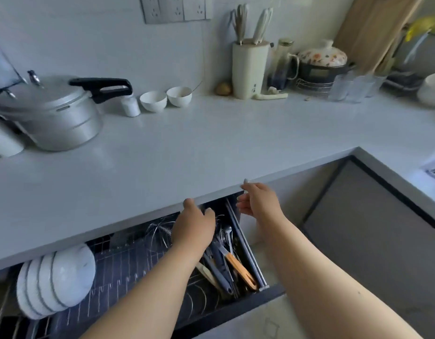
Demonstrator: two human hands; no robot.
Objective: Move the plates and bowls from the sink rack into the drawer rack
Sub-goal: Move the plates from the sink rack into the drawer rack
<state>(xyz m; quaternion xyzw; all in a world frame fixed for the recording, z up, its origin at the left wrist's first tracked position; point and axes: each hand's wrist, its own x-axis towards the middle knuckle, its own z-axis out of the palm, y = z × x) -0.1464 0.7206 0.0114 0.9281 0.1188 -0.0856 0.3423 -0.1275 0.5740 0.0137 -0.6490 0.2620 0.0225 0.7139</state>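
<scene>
A pulled-out dark drawer fitted with a wire rack (128, 272) is seen below the edge of the pale grey stone worktop (187, 148). A row of white plates with thin dark rims (56, 280) is already stood on edge at the left end of this rack, so part of the task can be judged done. Many slots to the right of the plates are unfilled. The sink rack is not in view, and how many pieces are left there cannot be told.

The left hand (195, 223) is reached into the back of the drawer above the utensil compartment (232, 263), where spoons and grey and orange-handled tools are laid; its fingers are curled downward, but whether anything is held cannot be told. The right hand (258, 200) is held just under the worktop edge, beside the drawer's right rail, with fingers loosely spread and nothing in it.

On the worktop a silver pressure cooker with a black handle (55, 113) is set at the left, with two small white bowls (166, 100) near the wall. A cream knife block (248, 69), a floral-lidded pot (321, 62) and clear glasses (353, 88) are placed further right. A large white bowl (431, 90) is partly seen at the far right edge. A wooden board (372, 30) is leant in the corner, and grey sockets (174, 8) are mounted on the white wall.
</scene>
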